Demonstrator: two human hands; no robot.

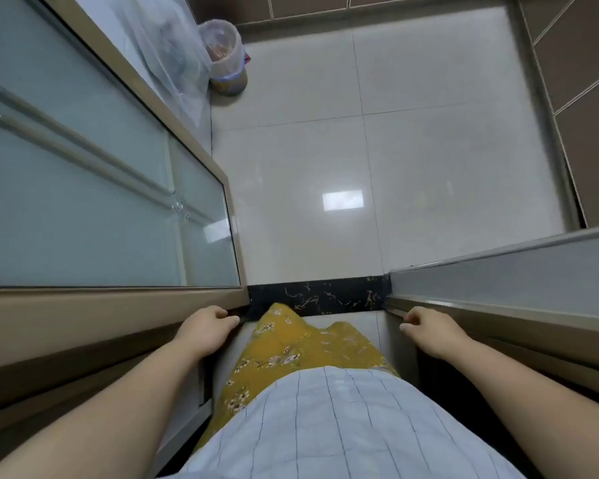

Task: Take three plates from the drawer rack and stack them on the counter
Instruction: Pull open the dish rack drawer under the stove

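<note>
The person stands at a black marble threshold (319, 294), its long axis running left to right between two glass sliding doors. The left hand (204, 328) curls its fingers on the left door's frame (111, 305); the right hand (429, 331) rests loosely curled beside the right door's frame (498, 311), gripping nothing. No plates, drawer rack or counter show.

No plates, drawer rack or counter can be made out in view, only a doorway onto a pale tiled floor being looked down on from above.
</note>
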